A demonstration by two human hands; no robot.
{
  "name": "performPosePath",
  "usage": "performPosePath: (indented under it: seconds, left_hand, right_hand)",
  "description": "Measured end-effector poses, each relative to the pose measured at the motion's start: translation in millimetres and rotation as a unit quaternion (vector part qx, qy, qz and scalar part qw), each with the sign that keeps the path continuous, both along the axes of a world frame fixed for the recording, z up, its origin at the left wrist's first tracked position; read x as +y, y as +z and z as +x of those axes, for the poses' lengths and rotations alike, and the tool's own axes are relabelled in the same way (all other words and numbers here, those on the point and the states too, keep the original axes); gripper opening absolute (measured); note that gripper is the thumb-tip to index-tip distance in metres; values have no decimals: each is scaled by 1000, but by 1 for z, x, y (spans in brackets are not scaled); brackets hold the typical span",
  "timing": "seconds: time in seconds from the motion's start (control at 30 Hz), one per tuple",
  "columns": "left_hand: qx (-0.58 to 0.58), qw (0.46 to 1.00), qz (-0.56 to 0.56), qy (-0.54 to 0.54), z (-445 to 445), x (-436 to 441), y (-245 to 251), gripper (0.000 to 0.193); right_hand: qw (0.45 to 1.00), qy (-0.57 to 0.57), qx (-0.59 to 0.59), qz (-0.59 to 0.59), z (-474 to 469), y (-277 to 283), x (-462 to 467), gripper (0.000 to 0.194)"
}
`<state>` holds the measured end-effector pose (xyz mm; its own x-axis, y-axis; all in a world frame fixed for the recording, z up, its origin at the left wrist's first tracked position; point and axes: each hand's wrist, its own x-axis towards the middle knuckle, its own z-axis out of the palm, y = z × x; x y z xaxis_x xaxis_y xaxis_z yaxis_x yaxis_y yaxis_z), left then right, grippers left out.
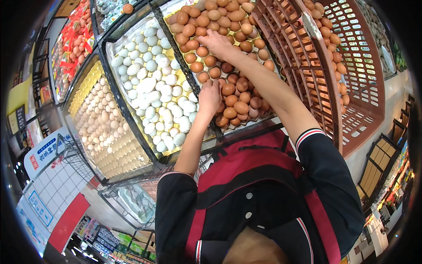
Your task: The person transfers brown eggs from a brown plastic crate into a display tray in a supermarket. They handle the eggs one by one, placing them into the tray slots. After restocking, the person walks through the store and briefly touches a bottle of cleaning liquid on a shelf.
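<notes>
Brown eggs fill the display bin in front of me, some of them resting on egg trays. My right hand reaches over the middle of this bin, its fingers down among the eggs. Nearer to me, my left hand rests at the bin's left side, its fingertips against brown eggs. Whether either hand grips an egg is hidden by the fingers and the backs of the hands. A black divider separates this bin from white and pale bluish eggs on the left.
A brown slatted plastic basket stands on the right, with more brown eggs showing inside. Cream-coloured eggs lie on trays farther left. Below them is a wire shopping cart. A red apron touches the bin's front edge.
</notes>
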<state>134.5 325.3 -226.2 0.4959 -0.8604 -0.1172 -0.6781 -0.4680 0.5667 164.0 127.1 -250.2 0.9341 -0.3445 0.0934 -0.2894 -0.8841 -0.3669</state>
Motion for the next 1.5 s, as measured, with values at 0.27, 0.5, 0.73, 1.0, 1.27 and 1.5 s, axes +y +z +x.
performPosePath:
  seconds: [0.27, 0.5, 0.73, 1.0, 1.27, 1.5]
  left_hand:
    - [41, 996, -81, 10, 4, 8, 22, 28]
    - [-98, 978, -172, 61, 60, -44, 11, 39]
    - [-235, 964, -110, 52, 120, -93, 8, 71]
    - [-270, 963, -15, 10, 130, -139, 3, 81]
    - [-191, 980, -50, -2, 139, -145, 4, 82]
    - [-174, 984, 6, -19, 145, -152, 9, 80]
  right_hand:
    - [978, 10, -15, 206, -80, 35, -4, 43]
    - [955, 90, 142, 246, -121, 41, 28, 45]
    - [986, 30, 66, 149, -83, 44, 7, 37]
    - [987, -126, -7, -96, 8, 22, -48, 76]
    - [989, -129, 14, -70, 10, 16, -52, 82]
    - [990, -127, 3, -63, 11, 18, -49, 79]
